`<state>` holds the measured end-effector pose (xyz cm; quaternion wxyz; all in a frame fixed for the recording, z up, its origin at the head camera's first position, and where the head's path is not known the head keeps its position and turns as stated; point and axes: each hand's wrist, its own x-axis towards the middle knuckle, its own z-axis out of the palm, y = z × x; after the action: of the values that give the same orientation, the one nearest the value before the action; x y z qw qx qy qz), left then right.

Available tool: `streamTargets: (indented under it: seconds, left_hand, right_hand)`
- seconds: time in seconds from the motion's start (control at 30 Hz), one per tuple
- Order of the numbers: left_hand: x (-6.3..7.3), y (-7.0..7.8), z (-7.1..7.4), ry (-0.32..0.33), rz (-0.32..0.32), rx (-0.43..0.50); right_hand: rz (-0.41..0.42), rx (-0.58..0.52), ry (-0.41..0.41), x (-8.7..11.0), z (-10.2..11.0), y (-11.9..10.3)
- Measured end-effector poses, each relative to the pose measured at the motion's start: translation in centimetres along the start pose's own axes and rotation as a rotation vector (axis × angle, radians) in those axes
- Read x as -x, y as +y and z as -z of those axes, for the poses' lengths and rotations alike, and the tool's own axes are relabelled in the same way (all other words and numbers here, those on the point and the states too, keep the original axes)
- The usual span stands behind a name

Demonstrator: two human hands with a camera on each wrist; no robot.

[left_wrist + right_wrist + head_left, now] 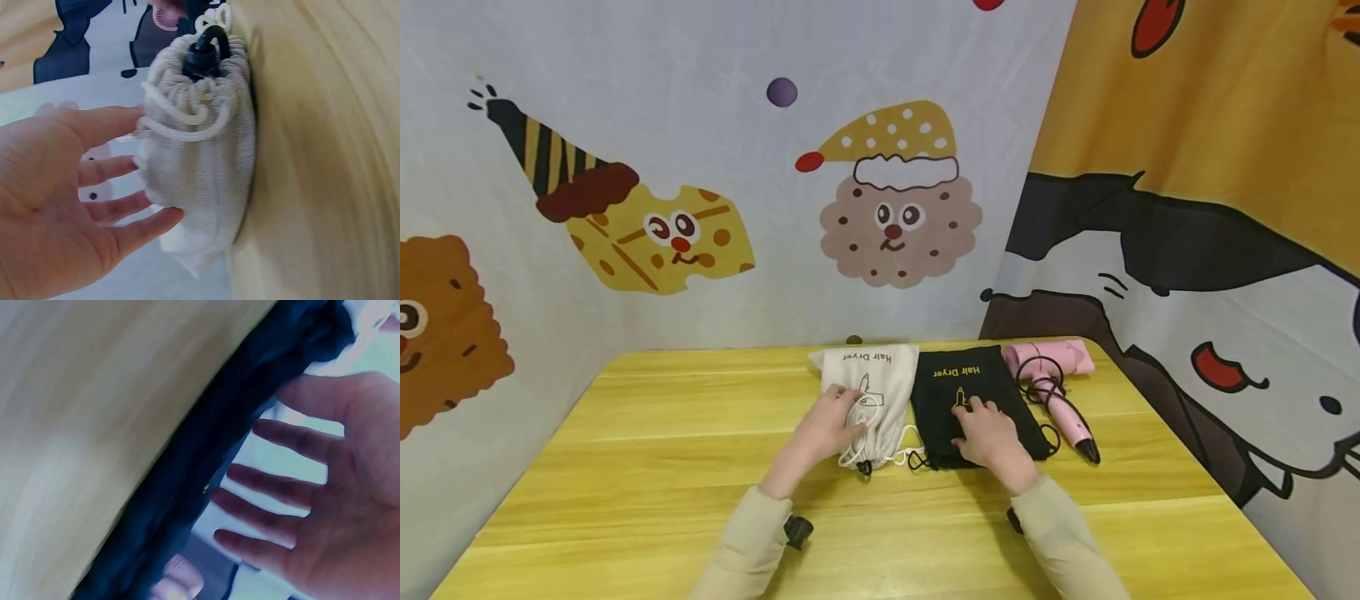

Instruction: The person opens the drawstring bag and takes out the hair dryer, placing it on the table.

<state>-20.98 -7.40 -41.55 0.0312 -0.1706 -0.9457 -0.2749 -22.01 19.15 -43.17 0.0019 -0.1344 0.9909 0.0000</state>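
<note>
A white drawstring bag (891, 387), printed "Hair Dryer", lies near the table's back edge. My left hand (831, 423) rests on it, and the left wrist view shows the fingertips touching the bulging cloth beside its white cords and black cord lock (201, 61). Right beside it lies a flat black drawstring bag (936, 417) with yellow "Hair Dryer" lettering. Over this one my right hand (992, 435) spreads its fingers, with the tips against the cloth in the right wrist view. Neither hand grips anything. Both bags' drawn ends face me.
To the right of the black bag lies a pink hair dryer (1063, 412), its black cord (1037, 392) looped around it. The wooden table (700, 467) meets a printed cloth backdrop (715, 108) at the back and sides. Dark devices sit at both wrists.
</note>
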Motion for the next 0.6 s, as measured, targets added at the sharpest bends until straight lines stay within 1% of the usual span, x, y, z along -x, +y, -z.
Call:
streamTargets:
  seconds: [0.07, 0.13, 0.23, 0.3, 0.4, 0.47, 0.53, 0.6]
  left_hand:
    - [0.3, 0.2, 0.3, 0.007, -0.012, -0.035]
    - [0.7, 0.4, 0.5, -0.003, -0.016, -0.065]
    - [1.1, 0.7, 0.8, -0.038, -0.019, -0.105]
    - [1.4, 1.0, 1.0, -0.072, -0.021, -0.125]
    - [1.7, 1.2, 1.1, -0.124, -0.031, -0.166]
    - [1.9, 1.3, 1.0, -0.151, -0.039, -0.194]
    - [2.0, 1.4, 0.8, -0.161, -0.049, -0.222]
    - [2.1, 1.4, 0.5, -0.158, -0.053, -0.234]
  right_hand:
    - [0.074, -0.005, 0.086, 0.1, 0.0, -1.2]
    - [0.157, -0.019, 0.163, 0.1, 0.0, -2.3]
    - [0.282, -0.043, 0.257, 0.1, 0.2, -3.9]
    - [0.343, -0.047, 0.303, 0.1, 0.3, -5.0]
    - [0.406, -0.039, 0.335, 0.1, 0.3, -6.4]
    - [0.426, -0.022, 0.34, 0.1, 0.3, -7.2]
    - [0.434, -0.005, 0.334, 0.1, 0.2, -7.9]
    - [0.431, 0.012, 0.329, 0.1, 0.0, -8.3]
